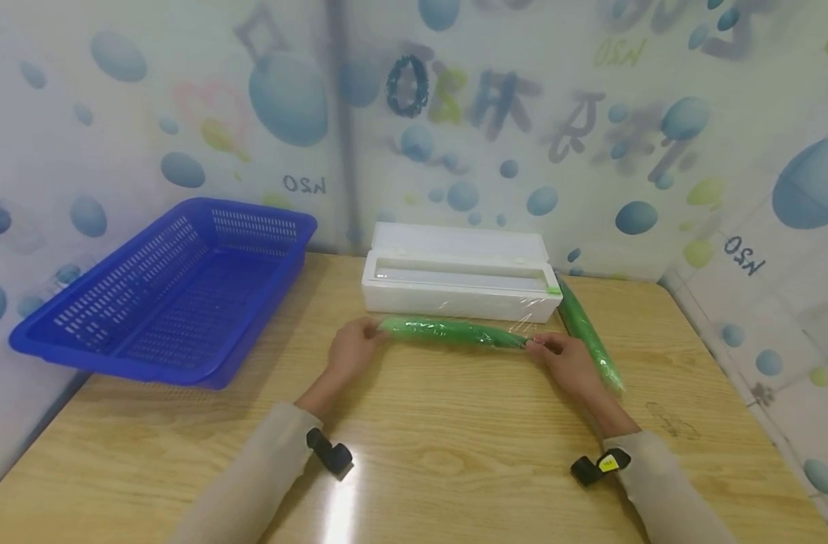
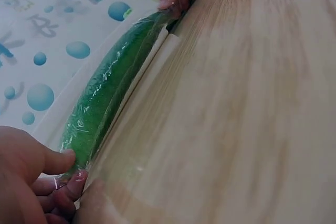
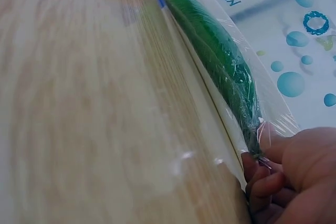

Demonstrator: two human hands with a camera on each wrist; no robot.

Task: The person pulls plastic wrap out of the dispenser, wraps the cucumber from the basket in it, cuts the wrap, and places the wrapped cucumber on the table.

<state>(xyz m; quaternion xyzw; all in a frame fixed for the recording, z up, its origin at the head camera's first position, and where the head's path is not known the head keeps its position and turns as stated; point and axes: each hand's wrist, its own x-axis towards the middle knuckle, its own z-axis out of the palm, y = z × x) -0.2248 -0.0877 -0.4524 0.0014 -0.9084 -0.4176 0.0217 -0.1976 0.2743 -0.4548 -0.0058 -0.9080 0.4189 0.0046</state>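
A long green cucumber (image 1: 448,331) wrapped in shiny cling film stretches between both hands, in front of the white cling film box (image 1: 455,291). At its paler end, the thumb and fingers of my left hand (image 1: 353,349) pinch the film. My right hand (image 1: 565,361) pinches the twisted film at the darker, narrower end. In the left wrist view the wrapped cucumber (image 2: 113,85) bows slightly, its film creased along the side. The right wrist view shows the film gathered between thumb and fingers beside the cucumber's tip (image 3: 252,140).
The box's lid (image 1: 458,240) is raised, with a strip of film hanging over its front right. Another wrapped cucumber (image 1: 587,332) lies right of the box, close to my right hand. A blue slotted basket (image 1: 257,317) stands on the wooden table's left side, near the patterned wall.
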